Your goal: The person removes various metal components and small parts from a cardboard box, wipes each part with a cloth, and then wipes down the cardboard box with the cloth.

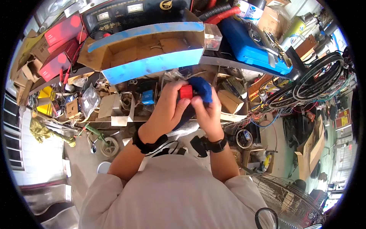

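Held up in the middle of the head view, a small red block-shaped object (186, 92) sits between the fingers and thumb of my left hand (167, 108). Just right of it, my right hand (207, 114) is closed on a dark blue cloth-like piece (201, 88), which curves over the fingers. The two thumbs are close together below the red object. Whatever lies between the red object and the blue piece is too small to make out. Both hands are in front of the lower shelf, below a long blue open cardboard box (154, 65).
Red boxes (61, 65) are at the upper left, and a blue case (248, 45) lies at the upper right. Coiled black cables (316, 80) hang at the right. A small blue box (147, 97) is left of my hands. A fan cage (282, 194) stands at the lower right.
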